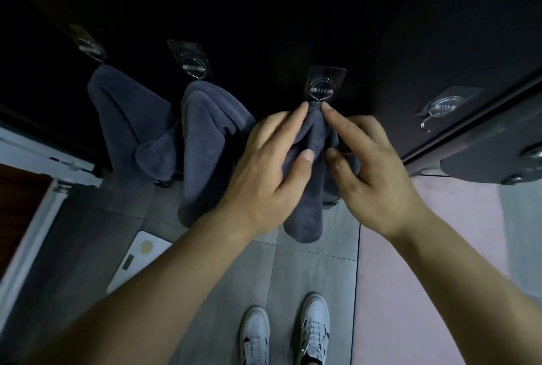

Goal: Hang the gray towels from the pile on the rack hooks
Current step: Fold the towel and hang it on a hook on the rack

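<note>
So, towel in play: dark gray plush towel (pixel 308 203), bunched at the top right under the third clear stick-on hook with a metal ring (pixel 321 90), rest hanging straight down above the gray floor tiles (pixel 308 271); can't tell if actually caught on the ring, fingertips crowding that spot.
Left hand (pixel 264 171): index finger stretched up the towel's left edge to the ring, thumb pressed on the front fold, so pinching it; other fingers hidden behind the cloth.
Right hand (pixel 378 186): index finger straight, tip at the towel's top, thumb bent against the right fold, pinching too; remaining fingers out of sight.
Already hung: far-left gray towel (pixel 129 118) and second gray towel (pixel 202 144), just beside each other; hooks above them dim, hard to read.
Far right: fourth clear hook (pixel 437 109), well apart from the towels.
Floor: white sneakers (pixel 255 332), cut off by the bottom edge; flat white slab (pixel 137 259), partly covered by the left forearm.
Upper wall: near black, no detail readable.
</note>
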A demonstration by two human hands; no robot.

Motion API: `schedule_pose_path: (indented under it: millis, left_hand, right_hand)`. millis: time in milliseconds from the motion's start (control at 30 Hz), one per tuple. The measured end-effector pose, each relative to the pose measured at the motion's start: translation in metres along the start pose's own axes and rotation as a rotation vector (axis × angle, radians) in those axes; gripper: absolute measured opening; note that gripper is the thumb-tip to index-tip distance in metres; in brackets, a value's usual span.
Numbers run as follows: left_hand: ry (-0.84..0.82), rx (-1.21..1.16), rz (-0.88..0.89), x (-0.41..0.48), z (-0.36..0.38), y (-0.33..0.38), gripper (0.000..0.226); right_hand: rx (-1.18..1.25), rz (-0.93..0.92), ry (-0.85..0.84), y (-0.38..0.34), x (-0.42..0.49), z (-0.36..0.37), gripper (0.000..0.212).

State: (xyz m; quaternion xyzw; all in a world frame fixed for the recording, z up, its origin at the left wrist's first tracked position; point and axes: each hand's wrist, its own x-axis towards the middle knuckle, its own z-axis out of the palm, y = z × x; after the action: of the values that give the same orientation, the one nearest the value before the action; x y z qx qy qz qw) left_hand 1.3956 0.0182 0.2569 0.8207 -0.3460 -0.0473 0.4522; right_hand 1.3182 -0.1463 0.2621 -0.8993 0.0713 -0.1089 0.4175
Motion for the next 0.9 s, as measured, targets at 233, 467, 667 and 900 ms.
schedule_pose_path:
  millis: [233,467,667,900]
  left_hand:
    - [0.025,-0.262,-0.040,0.002,0.011,-0.005,0.052]
    - [0.088,-0.007,-0.179,-0.006,0.011,0.002,0.057]
    - [-0.023,-0.418,-0.269,-0.007,0.019,0.000,0.056]
    - [0.020,-0.507,-0.353,-0.015,0.020,-0.003,0.062]
  right_hand:
    - [-0.031,0.027,0.042,0.002,0.002,0.002,0.049]
    - [-0.234,0.008,0.042,0.009,-0.011,0.005,0.054]
    - [0.001,0.068,-0.037,0.023,-0.011,0.022,0.054]
    - [0.155,0.184,-0.107,0.039,-0.038,0.020,0.055]
